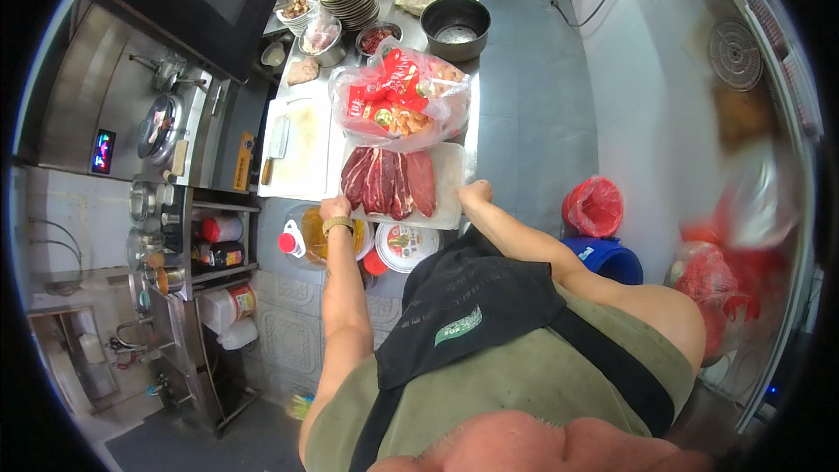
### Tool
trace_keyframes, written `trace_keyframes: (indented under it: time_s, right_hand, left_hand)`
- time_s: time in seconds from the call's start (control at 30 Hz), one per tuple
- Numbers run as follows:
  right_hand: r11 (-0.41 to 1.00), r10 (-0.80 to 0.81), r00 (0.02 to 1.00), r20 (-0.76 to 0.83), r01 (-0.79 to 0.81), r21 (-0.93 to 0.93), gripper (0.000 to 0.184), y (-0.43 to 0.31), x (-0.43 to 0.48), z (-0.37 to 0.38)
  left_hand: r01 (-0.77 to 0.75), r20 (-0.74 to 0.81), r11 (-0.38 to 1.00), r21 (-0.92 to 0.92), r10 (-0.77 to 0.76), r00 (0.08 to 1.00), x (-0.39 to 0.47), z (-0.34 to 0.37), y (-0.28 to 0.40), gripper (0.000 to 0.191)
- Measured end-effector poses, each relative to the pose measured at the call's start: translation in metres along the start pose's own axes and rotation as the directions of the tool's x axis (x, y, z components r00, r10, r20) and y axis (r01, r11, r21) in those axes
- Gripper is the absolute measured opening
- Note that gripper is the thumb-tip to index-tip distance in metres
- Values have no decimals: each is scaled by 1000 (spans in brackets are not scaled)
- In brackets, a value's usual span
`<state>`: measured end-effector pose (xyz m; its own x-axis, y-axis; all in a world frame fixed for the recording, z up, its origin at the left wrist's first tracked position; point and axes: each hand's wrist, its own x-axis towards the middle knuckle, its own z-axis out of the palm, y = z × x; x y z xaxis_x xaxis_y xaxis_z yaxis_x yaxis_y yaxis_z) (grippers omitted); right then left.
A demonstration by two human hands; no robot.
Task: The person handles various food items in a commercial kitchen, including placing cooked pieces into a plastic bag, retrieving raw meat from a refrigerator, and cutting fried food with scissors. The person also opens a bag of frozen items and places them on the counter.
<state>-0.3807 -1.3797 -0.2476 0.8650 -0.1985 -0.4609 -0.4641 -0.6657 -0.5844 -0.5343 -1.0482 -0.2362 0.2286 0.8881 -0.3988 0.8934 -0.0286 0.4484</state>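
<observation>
Long strips of dark red raw meat (387,183) lie side by side in a shallow translucent plastic tray (449,177). My left hand (335,208), with a watch at the wrist, grips the tray's near left corner. On the opposite side, my right hand (476,192) is closed at the right rim; its fingertips are hidden. A white cutting board (308,144) is left of the tray, and a cleaver (278,137) with a wooden handle rests on it. Just beyond the meat sits a clear plastic bag (419,128) holding red printed packets and tan food pieces.
Farther along the steel table (473,78) stand a dark pot (455,29), a bowl of dried chillies (379,39) and stacked bowls (347,0). Below the near edge are an oil jug (311,236) and a white-lidded tub (409,246). A stove is left; bins (593,206) stand right.
</observation>
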Motion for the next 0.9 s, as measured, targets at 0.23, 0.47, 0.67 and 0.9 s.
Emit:
trace_keyframes:
  time_s: [0.23, 0.47, 0.67, 0.9]
  right_hand:
    - [958, 32, 962, 271, -107, 266, 36, 11, -19, -5]
    - [717, -99, 599, 794, -511, 474, 30, -16, -41, -41]
    - [770, -37, 237, 971, -612, 179, 34, -29, -13, -44]
    - [793, 0, 64, 998, -608, 39, 40, -21, -14, -17]
  left_hand:
    - [118, 74, 971, -209, -104, 992, 19, 10, -14, 66]
    - [338, 332, 128, -932, -66, 941, 18, 35, -30, 61]
    - [428, 424, 174, -887, -63, 903, -125, 128, -49, 52]
    - [-15, 69, 385, -923, 204, 977, -173, 174, -38, 84]
